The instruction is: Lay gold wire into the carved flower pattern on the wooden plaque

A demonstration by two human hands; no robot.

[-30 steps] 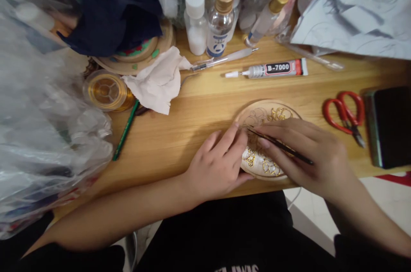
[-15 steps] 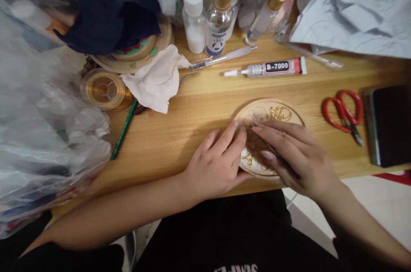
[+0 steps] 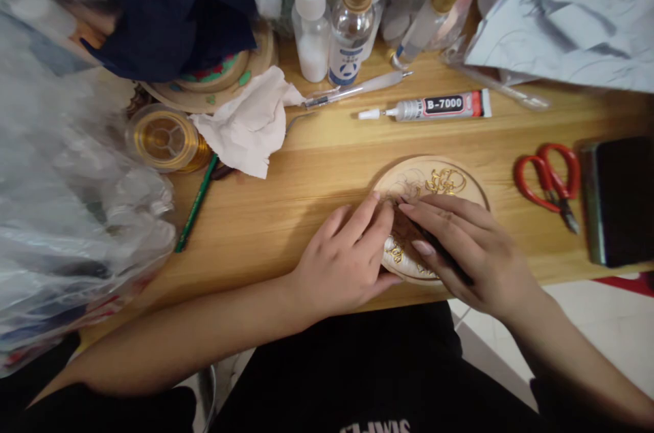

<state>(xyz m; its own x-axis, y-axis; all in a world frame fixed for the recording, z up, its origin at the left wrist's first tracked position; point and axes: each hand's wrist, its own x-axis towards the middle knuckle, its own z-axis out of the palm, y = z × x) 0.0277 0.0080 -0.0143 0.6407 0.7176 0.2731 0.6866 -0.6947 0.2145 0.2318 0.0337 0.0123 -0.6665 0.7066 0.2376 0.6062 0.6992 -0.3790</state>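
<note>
A round wooden disc [image 3: 473,182] lies near the table's front edge, with gold wire shapes and pencil-drawn lines on its face. My left hand [image 3: 347,259] grips its left side, fingers on top and the thumb at the near rim. Black tweezers [image 3: 443,249] are pinched in my right hand [image 3: 477,252], which rests over the right part of the disc. Their tip meets the disc's surface close to my left fingertips. Both hands cover much of the middle, so any small piece at the tip cannot be made out.
Behind the disc lie a glue tube [image 3: 442,106] and a clear-handled pen-like tool [image 3: 357,89]. Bottles [image 3: 351,31] stand further back. Red-handled pliers [image 3: 549,178] and a black phone [image 3: 620,201] are at right. A gold wire spool [image 3: 166,140], green pencil [image 3: 197,205] and crumpled tissue [image 3: 248,123] sit left.
My right hand has shifted very slightly, and the tweezers have tilted a little with their tip still by my left fingers. My left hand stays on the disc.
</note>
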